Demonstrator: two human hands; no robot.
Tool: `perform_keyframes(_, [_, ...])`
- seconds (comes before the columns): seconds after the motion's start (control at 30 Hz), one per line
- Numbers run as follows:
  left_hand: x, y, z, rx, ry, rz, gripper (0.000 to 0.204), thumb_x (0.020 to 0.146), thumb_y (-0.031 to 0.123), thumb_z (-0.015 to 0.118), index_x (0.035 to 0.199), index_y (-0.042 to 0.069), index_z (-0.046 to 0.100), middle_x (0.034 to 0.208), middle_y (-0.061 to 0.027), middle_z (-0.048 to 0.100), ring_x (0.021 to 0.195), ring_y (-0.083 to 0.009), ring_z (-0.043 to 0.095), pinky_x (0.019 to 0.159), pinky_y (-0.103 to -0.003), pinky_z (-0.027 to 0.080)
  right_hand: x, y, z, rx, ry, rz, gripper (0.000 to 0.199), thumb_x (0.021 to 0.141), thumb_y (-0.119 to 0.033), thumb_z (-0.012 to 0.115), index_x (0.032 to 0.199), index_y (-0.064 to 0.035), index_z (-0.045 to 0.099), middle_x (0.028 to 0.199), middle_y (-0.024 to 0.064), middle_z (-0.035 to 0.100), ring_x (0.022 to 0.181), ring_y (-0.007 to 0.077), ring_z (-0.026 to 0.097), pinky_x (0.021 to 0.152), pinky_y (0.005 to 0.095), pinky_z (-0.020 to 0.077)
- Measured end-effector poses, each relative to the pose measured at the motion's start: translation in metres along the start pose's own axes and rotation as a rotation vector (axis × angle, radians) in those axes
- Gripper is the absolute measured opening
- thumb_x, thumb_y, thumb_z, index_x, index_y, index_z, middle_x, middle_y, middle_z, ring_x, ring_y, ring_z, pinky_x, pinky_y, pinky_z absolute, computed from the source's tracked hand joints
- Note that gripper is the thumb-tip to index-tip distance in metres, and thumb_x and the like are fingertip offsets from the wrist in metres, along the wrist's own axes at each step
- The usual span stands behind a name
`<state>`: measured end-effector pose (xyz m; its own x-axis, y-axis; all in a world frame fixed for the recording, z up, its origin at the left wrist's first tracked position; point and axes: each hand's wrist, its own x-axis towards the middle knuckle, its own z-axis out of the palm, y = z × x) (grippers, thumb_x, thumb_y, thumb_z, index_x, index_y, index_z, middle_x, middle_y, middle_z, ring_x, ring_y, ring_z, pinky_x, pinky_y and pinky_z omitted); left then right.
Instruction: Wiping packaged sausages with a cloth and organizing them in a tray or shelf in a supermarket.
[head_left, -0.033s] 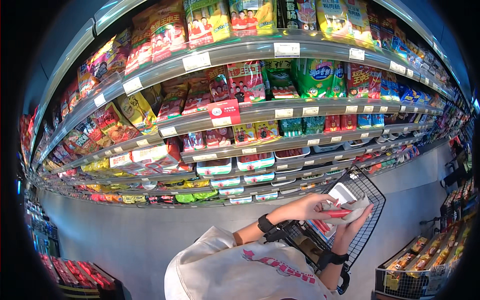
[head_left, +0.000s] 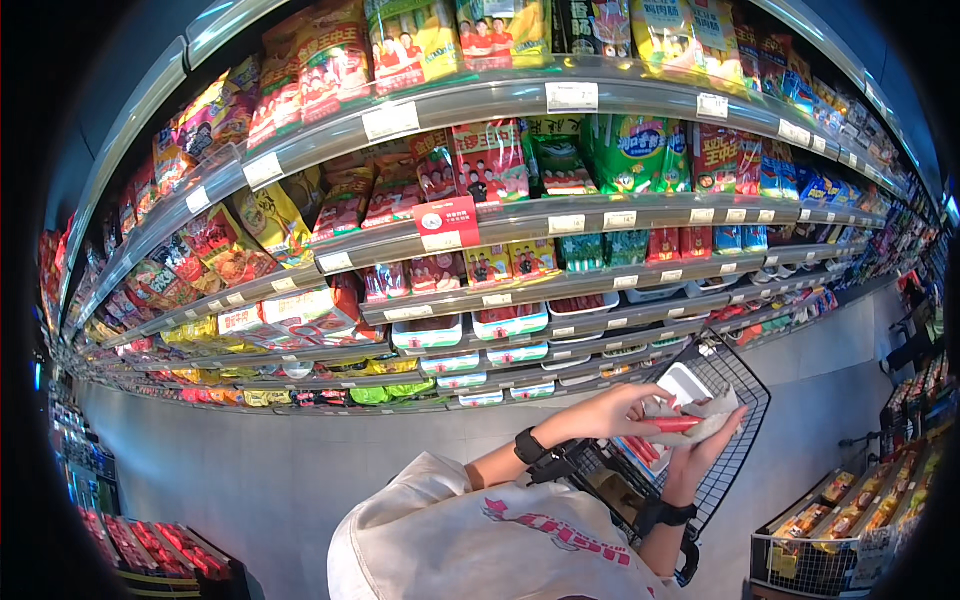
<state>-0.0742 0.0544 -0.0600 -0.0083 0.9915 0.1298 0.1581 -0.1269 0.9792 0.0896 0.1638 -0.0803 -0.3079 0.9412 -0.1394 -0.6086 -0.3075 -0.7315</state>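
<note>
Over a black wire shopping cart (head_left: 745, 440), my right hand (head_left: 700, 460) cups a crumpled whitish wrapper (head_left: 718, 415) from below. A slim red stick-shaped thing (head_left: 672, 425) lies across the wrapper; its exact kind is unclear. My left hand (head_left: 625, 408) reaches in from the left, its fingers curled and pinched together at the near end of the red stick. Behind the hands, a white tray (head_left: 685, 380) sits in the cart. Red-and-white packs (head_left: 642, 452) lie beneath, partly covered by my hands. Both wrists wear black bands.
A long curved shelf (head_left: 440, 100) of bagged snacks and sausages runs across the far side, with price tags along its edges. Grey floor (head_left: 300, 450) lies between it and me. A wire bin of packages (head_left: 820, 560) stands at right, red packs (head_left: 165, 545) at lower left.
</note>
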Motion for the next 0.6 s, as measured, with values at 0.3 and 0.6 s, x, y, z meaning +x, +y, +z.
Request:
perform_keyframes(0.3, [-0.010,-0.003,-0.026,0.107,0.314,-0.066,0.019,0.090,0.010,0.071,0.107,0.000,0.073,0.098,-0.0059,0.070,0.085,-0.0094,0.065,0.077,-0.023,0.051,0.051,0.000,-0.032,-0.933,-0.013,-0.422,0.029,0.099,-0.030,0.060,0.091,-0.0027,0.066,0.079,0.0011,0.060,0.072,0.0114,0.054,0.066,0.0317,0.0464])
perform_keyframes(0.6, [-0.001,-0.044,-0.015,0.006,0.374,-0.303,0.019,0.090,0.007,0.071,0.106,-0.004,0.070,0.097,-0.0055,0.069,0.086,-0.0086,0.063,0.077,-0.023,0.050,0.009,0.025,-0.035,-1.226,-0.912,-0.348,0.032,0.084,-0.026,0.075,0.102,-0.0009,0.067,0.087,0.0126,0.068,0.080,0.0300,0.066,0.077,0.0371,0.0516])
